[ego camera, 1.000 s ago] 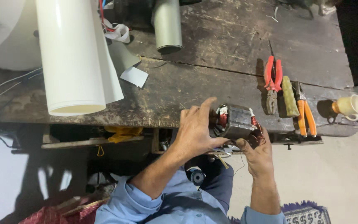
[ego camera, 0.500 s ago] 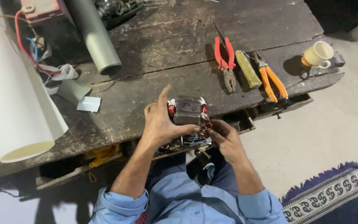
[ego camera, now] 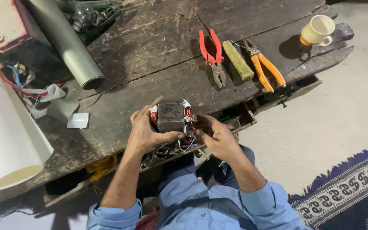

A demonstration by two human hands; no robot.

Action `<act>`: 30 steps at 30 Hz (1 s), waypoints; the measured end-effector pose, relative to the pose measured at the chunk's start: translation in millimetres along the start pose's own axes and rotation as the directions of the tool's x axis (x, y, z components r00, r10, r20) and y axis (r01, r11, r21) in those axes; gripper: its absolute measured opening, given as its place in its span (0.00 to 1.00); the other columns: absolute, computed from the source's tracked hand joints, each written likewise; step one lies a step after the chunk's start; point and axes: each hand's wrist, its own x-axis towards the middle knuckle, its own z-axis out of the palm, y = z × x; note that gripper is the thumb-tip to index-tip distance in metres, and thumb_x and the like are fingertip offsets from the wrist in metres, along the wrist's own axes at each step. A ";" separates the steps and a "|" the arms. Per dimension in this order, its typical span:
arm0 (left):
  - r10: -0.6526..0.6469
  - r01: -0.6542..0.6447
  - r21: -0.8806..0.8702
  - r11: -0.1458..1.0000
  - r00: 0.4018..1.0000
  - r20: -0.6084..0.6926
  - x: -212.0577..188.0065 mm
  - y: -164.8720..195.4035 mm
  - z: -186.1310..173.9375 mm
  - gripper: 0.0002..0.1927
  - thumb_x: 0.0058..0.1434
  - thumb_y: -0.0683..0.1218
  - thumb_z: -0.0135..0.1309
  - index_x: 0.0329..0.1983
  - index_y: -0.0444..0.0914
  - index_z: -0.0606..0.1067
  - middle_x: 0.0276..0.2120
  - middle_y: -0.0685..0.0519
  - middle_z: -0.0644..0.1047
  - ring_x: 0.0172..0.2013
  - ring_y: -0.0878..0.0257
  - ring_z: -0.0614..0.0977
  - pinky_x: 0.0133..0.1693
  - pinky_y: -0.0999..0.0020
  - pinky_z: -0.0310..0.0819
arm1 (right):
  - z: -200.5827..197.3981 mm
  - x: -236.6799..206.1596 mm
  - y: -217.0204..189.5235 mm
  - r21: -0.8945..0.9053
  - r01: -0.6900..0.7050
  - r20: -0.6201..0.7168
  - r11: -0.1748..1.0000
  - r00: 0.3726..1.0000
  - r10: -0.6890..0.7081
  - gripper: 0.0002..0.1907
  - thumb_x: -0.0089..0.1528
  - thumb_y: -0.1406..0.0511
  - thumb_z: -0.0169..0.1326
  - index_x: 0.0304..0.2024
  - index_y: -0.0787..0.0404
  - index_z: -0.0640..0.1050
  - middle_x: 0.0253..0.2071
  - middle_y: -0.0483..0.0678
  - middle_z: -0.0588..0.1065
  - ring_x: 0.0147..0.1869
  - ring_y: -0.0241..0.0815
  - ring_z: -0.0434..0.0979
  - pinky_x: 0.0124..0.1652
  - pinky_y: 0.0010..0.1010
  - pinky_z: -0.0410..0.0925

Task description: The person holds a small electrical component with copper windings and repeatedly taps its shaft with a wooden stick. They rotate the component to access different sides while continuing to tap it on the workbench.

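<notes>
At the frame center, the left hand [ego camera: 143,134] grips a motor stator [ego camera: 171,117] and the right hand [ego camera: 218,138] pinches its wires, over the wooden surface [ego camera: 150,55]. 2 pliers [ego camera: 211,53] lie upper right, a cup [ego camera: 317,30] beyond them, a white pipe [ego camera: 9,145] at the left.

Bare counter [ego camera: 150,55] straight ahead of both hands, between grey pipe [ego camera: 64,40] on the left and red-handled pliers [ego camera: 211,53] on the right: open passage. Right side blocked in a row: pliers, yellow-green bar [ego camera: 238,60], orange-handled pliers [ego camera: 264,64], cup [ego camera: 317,30] at far corner. Left: white pipe [ego camera: 5,136], loose wires [ego camera: 9,81], paper scrap [ego camera: 78,121] crowd the edge.
</notes>
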 end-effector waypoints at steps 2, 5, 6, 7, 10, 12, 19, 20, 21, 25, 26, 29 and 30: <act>-0.008 0.008 0.018 1.000 1.000 -0.004 1.2 1.0 1.2 0.62 0.26 0.63 0.76 0.69 0.44 0.68 0.59 0.45 0.76 0.68 0.44 0.63 0.68 0.46 0.50 | -6.2 12.6 5.0 0.122 -0.099 -0.008 0.988 0.995 0.101 0.16 0.67 0.69 0.53 0.56 0.70 0.76 0.48 0.50 0.81 0.50 0.35 0.80 0.51 0.27 0.72; 0.004 -0.004 0.028 1.000 1.000 -0.002 1.2 0.6 2.7 0.61 0.27 0.63 0.75 0.69 0.44 0.69 0.59 0.46 0.78 0.68 0.47 0.68 0.71 0.47 0.50 | -13.3 18.0 16.6 0.205 -0.111 0.005 0.972 0.994 0.112 0.14 0.67 0.69 0.54 0.53 0.71 0.78 0.46 0.50 0.81 0.48 0.36 0.80 0.50 0.28 0.73; -0.010 0.010 0.004 1.000 1.000 -0.012 0.7 -0.1 3.2 0.62 0.26 0.63 0.76 0.70 0.43 0.68 0.60 0.45 0.76 0.69 0.45 0.65 0.70 0.46 0.52 | -13.5 17.9 21.1 0.217 -0.100 0.014 0.971 0.995 0.099 0.14 0.66 0.69 0.55 0.53 0.71 0.79 0.45 0.50 0.81 0.47 0.36 0.80 0.50 0.28 0.74; -0.026 0.026 -0.021 0.999 0.999 -0.021 -0.1 -0.9 3.8 0.64 0.25 0.63 0.77 0.70 0.42 0.68 0.62 0.43 0.74 0.69 0.43 0.63 0.68 0.46 0.53 | -11.5 18.4 25.5 0.254 -0.104 -0.008 0.962 0.994 0.110 0.14 0.65 0.69 0.56 0.51 0.71 0.79 0.44 0.50 0.81 0.46 0.36 0.80 0.49 0.29 0.74; -0.041 0.039 -0.064 0.997 0.998 -0.037 -0.2 -3.7 4.1 0.67 0.23 0.63 0.77 0.71 0.41 0.65 0.63 0.41 0.72 0.69 0.42 0.61 0.66 0.45 0.56 | -6.8 23.2 34.1 0.321 -0.097 -0.061 0.942 0.991 0.123 0.12 0.64 0.69 0.58 0.48 0.71 0.80 0.41 0.49 0.81 0.43 0.36 0.80 0.46 0.29 0.75; -0.043 0.040 -0.071 0.997 0.998 -0.040 0.5 -5.1 4.1 0.68 0.22 0.63 0.77 0.71 0.40 0.65 0.63 0.40 0.72 0.68 0.42 0.62 0.67 0.46 0.57 | -8.2 23.5 35.7 0.301 -0.095 -0.055 0.949 0.992 0.116 0.13 0.63 0.68 0.59 0.48 0.69 0.81 0.40 0.47 0.82 0.42 0.35 0.80 0.46 0.28 0.75; -0.059 0.058 -0.069 0.996 0.998 -0.012 3.9 -6.2 2.3 0.69 0.21 0.61 0.78 0.72 0.41 0.65 0.62 0.41 0.74 0.68 0.41 0.61 0.67 0.46 0.54 | -14.1 27.0 32.8 0.170 -0.104 -0.042 0.980 0.993 0.112 0.09 0.64 0.66 0.61 0.36 0.69 0.81 0.32 0.44 0.79 0.36 0.30 0.75 0.38 0.24 0.70; -0.063 0.062 -0.079 0.995 0.998 -0.010 4.5 -6.3 2.1 0.69 0.20 0.60 0.78 0.72 0.41 0.65 0.62 0.42 0.74 0.68 0.41 0.61 0.67 0.46 0.55 | -13.9 27.9 32.8 0.168 -0.116 -0.043 0.979 0.991 0.125 0.09 0.63 0.66 0.61 0.35 0.69 0.81 0.31 0.43 0.79 0.36 0.30 0.75 0.38 0.24 0.70; -0.064 0.063 -0.078 0.995 0.998 -0.008 4.6 -6.6 1.6 0.69 0.20 0.60 0.78 0.72 0.41 0.64 0.61 0.41 0.74 0.68 0.41 0.61 0.67 0.46 0.55 | -13.2 28.8 33.2 0.165 -0.133 -0.037 0.977 0.989 0.141 0.09 0.63 0.66 0.61 0.34 0.68 0.80 0.31 0.43 0.79 0.36 0.29 0.75 0.38 0.24 0.70; -0.060 0.059 -0.080 0.995 0.998 -0.003 6.7 -6.8 -0.2 0.69 0.21 0.59 0.79 0.72 0.42 0.64 0.61 0.40 0.73 0.68 0.41 0.60 0.67 0.46 0.55 | -14.6 33.6 35.7 0.124 -0.107 -0.044 0.986 0.993 0.114 0.10 0.62 0.66 0.63 0.30 0.67 0.79 0.27 0.41 0.77 0.32 0.28 0.72 0.33 0.23 0.67; -0.059 0.059 -0.082 0.995 0.998 -0.004 6.9 -6.5 -0.3 0.69 0.21 0.59 0.79 0.72 0.42 0.64 0.62 0.40 0.73 0.68 0.41 0.59 0.67 0.46 0.56 | -15.6 34.4 36.6 0.117 -0.118 -0.045 0.986 0.991 0.124 0.11 0.62 0.66 0.64 0.28 0.66 0.78 0.26 0.41 0.76 0.30 0.27 0.70 0.31 0.23 0.65; -0.117 0.119 -0.096 0.988 0.993 0.033 9.0 -6.5 -1.1 0.70 0.19 0.59 0.80 0.72 0.44 0.64 0.60 0.41 0.74 0.69 0.42 0.58 0.65 0.46 0.57 | -19.0 37.9 39.7 0.145 -0.144 -0.030 0.979 0.988 0.150 0.15 0.62 0.67 0.64 0.23 0.64 0.74 0.23 0.40 0.74 0.27 0.27 0.67 0.27 0.23 0.61; -0.104 0.107 -0.088 0.990 0.994 0.033 9.2 -7.0 -1.1 0.70 0.19 0.59 0.80 0.72 0.43 0.64 0.60 0.41 0.74 0.68 0.42 0.59 0.66 0.46 0.55 | -19.9 38.5 41.1 0.163 -0.153 -0.019 0.975 0.987 0.158 0.16 0.61 0.68 0.64 0.22 0.63 0.72 0.22 0.40 0.73 0.26 0.27 0.67 0.26 0.23 0.61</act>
